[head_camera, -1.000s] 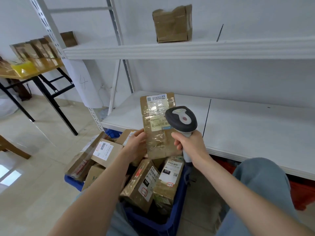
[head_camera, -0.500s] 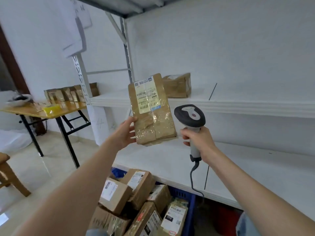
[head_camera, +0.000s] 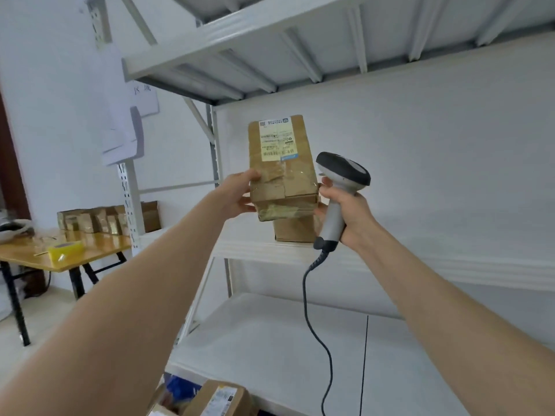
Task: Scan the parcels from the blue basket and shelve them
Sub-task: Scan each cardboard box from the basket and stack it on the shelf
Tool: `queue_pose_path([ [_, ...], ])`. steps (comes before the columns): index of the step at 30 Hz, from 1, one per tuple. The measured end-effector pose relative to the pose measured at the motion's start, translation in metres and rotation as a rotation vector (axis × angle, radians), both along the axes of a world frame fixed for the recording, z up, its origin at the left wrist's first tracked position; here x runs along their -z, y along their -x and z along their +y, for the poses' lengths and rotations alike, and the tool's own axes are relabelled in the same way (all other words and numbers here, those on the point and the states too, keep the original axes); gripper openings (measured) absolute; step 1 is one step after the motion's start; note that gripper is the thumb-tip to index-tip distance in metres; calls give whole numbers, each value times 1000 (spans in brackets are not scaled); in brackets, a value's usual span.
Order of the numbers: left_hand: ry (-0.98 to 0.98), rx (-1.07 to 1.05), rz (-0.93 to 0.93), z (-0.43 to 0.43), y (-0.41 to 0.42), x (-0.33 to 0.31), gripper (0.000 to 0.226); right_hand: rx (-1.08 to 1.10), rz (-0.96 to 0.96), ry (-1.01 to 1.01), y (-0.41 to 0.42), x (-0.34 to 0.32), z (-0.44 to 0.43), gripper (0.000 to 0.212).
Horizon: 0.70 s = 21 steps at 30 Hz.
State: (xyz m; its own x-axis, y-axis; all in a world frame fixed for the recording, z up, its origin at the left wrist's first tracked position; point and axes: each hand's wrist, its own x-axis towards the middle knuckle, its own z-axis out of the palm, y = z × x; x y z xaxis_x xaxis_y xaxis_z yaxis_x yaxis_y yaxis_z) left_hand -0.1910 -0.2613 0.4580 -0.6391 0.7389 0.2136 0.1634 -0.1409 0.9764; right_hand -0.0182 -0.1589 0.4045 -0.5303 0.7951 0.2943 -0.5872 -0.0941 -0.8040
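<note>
against white shelving [head_camera: 420, 259], left hand [head_camera: 237, 193] holds parcel [head_camera: 282, 166] upright.

Your view is bright and evenly lit, with soft daylight and no hard shadows. Take the parcel [head_camera: 282, 172] as centre: its clear tape catches a pale sheen, and its label [head_camera: 275, 139] is too soft to read. Above it, the underside of the top shelf [head_camera: 240, 73] sits in grey shade. Right of it, the white wall [head_camera: 435, 145] is nearly washed out, and the scanner [head_camera: 342, 175] shows a dull highlight. Far left of it, the table [head_camera: 99, 250] glares (glossy orange). Below it, the boxes [head_camera: 219, 400] at the frame's edge blur. The upright [head_camera: 128, 193] left of it leans with wide-lens distortion.
</note>
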Motion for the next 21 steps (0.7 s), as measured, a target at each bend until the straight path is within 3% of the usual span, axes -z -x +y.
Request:
queue_pose_path([
  [5, -96, 6, -3, 42, 17, -14, 29, 48, -8, 28, 25, -21, 31, 17],
  [11, -95, -3, 130, 79, 34, 4, 38, 81, -115, 71, 46, -16, 61, 23],
  [15, 68, -199, 595, 100, 42, 21, 54, 131, -205, 33, 58, -14, 70, 44],
  [18, 275, -340, 967, 108, 34, 34, 62, 160, -251, 15, 62, -11, 73, 44],
  [21, 319, -548, 1261, 109, 17, 52, 72, 186, -259, 28, 60, -5, 77, 39],
])
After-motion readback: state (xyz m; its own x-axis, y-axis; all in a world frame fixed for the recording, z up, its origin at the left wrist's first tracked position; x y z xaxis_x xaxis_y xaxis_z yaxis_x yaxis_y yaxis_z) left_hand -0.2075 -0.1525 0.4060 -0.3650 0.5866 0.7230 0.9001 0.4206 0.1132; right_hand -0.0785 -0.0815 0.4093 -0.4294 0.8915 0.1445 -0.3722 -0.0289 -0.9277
